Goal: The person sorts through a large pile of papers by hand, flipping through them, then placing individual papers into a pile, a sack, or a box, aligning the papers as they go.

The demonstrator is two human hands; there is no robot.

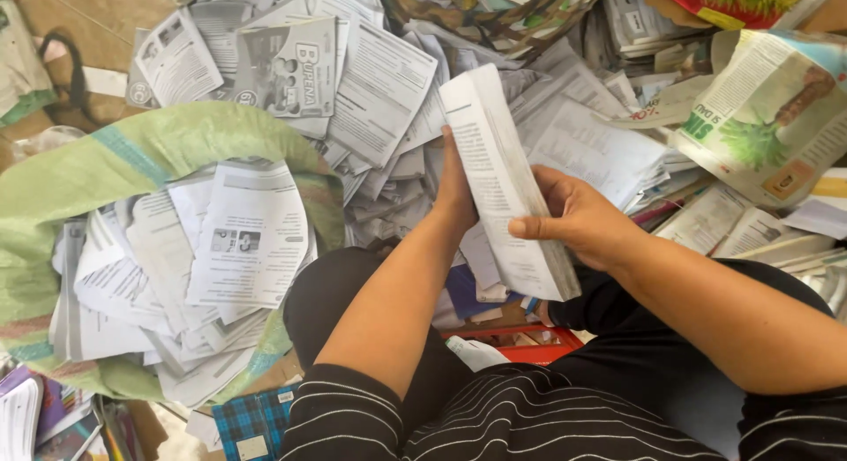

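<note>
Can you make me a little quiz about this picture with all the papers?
1. True or false: both hands hold the thick coverless book.
2. What fills the green woven sack? A) bottles B) loose printed pages C) shoes
3. Which hand has its thumb across the book's top page?

Key:
1. True: the left hand backs it and the right hand grips it.
2. B, loose printed pages.
3. The right hand.
</note>
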